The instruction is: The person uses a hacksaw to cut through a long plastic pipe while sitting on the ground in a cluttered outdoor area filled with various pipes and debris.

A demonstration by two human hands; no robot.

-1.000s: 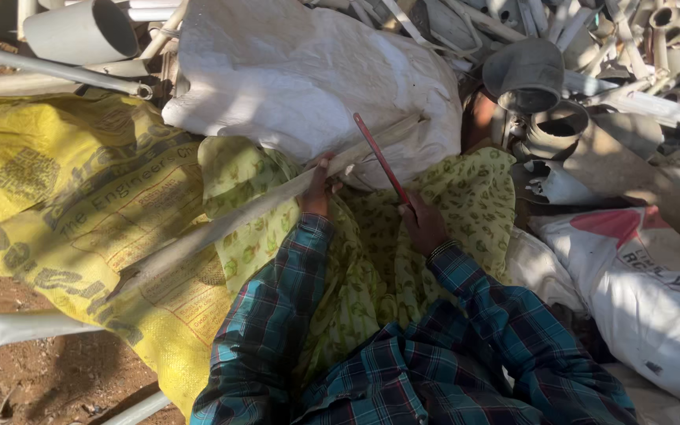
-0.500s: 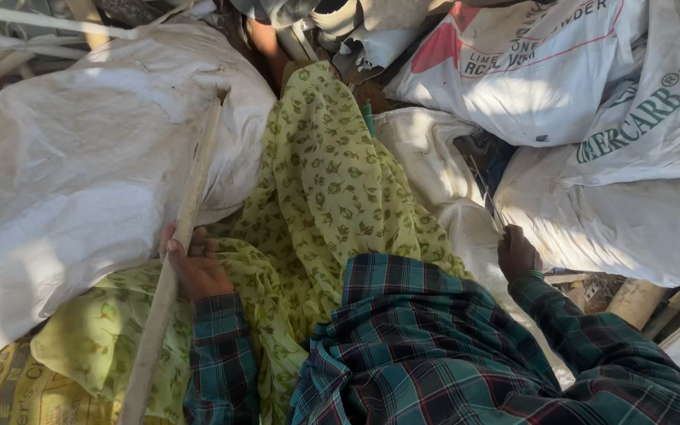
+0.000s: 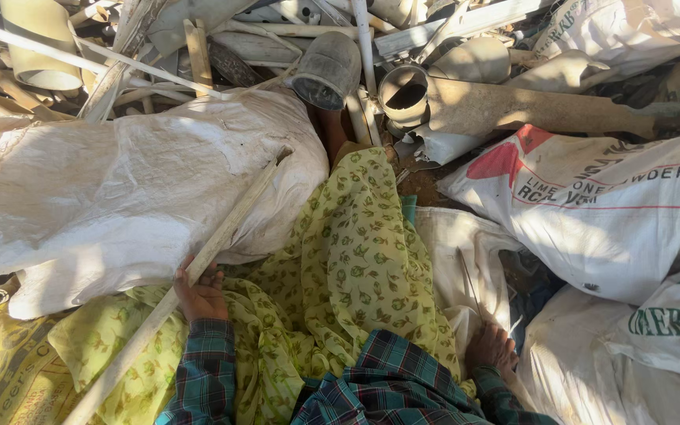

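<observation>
1. I see bare brown ground [image 3: 426, 182] only in a small gap mid-frame.
2. White woven sacks lie on it: a full one [image 3: 120, 197] at left, printed ones [image 3: 592, 212] at right.
3. A heap of pale pipe offcuts [image 3: 403, 94] covers the top.
4. A yellow sack [image 3: 1, 370] lies bottom left.

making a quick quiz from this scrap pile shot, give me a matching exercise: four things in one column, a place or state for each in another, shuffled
Things:
1. long pale strip
2. right hand
3. grey pipe fitting
4. sack with a red patch

Places or states:
A. lies at the right of the pile
B. held in the grip of the left hand
C. rests on a white sack beside the green patterned cloth
D. sits among pale pipes at the top, open end facing down

Pairs: 1-B, 2-C, 3-D, 4-A
</observation>
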